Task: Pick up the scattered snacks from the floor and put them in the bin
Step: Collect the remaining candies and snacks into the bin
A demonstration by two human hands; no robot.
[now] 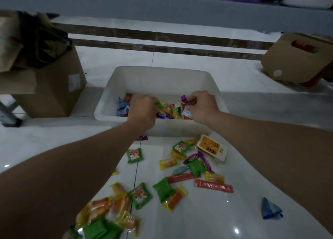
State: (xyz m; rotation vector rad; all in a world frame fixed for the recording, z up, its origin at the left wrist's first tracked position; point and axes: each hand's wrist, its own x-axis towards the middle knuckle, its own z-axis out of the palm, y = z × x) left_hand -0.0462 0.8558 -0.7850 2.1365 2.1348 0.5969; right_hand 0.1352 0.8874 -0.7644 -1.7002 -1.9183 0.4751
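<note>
State of left grip: it is over the bin, near its near wall. The fingers are curled and seem to pinch a green candy at the tips.
State of right grip: also over the bin, to the right side. Thumb and fingers pinch a purple candy by its twisted end.
Where the snacks are: some lie already in the bin. Many more lie on the floor just in front of the bin's near wall and closer to the person: green packets, red sticks, an orange box, a blue wrapper.
Step in hand: I judge it is the release of both candies into the bin.
How to do it well: open the fingers only when both candies are past the near wall, so nothing bounces back to the floor. Keep the drop low. After that, it is better to gather several small packets in one handful, starting with those nearest the bin.
Risk: the wrappers look slippery, and one may stick to the fingers or slide out early.
Writing on orange box: dark characters on the orange panel and on the white end, upside down to the camera, too blurred to read.
Writing on green packets: a red picture panel only; no text is readable.
Other label: a white sticker on the carton left of the bin, not readable.
</note>
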